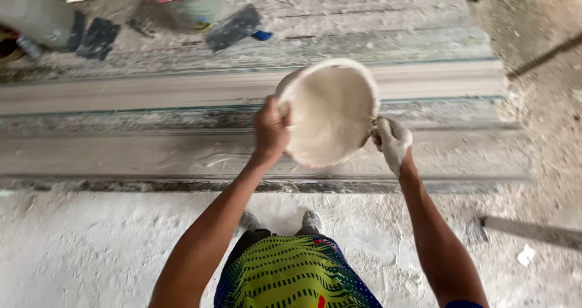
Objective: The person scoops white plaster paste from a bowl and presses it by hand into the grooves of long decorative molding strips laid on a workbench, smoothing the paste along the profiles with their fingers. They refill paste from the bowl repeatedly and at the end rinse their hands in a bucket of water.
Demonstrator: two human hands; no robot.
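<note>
Currently I grip the tilted bowl (332, 115) rim with left hand (270, 130) and plaster-coated right hand (393, 140), both clamped.

White plaster-coated bowl (330, 114), tilted on edge, held above moulding.

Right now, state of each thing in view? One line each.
Bowl: tilted toward the camera, inside coated with white plaster, held by both hands over the long moulded strip.
Left hand: shut on the bowl's rim.
Right hand: caked in white plaster, gripping the opposite rim.
Long moulded strip: lying flat on the floor.
Trowel: lying flat, unused.
</note>
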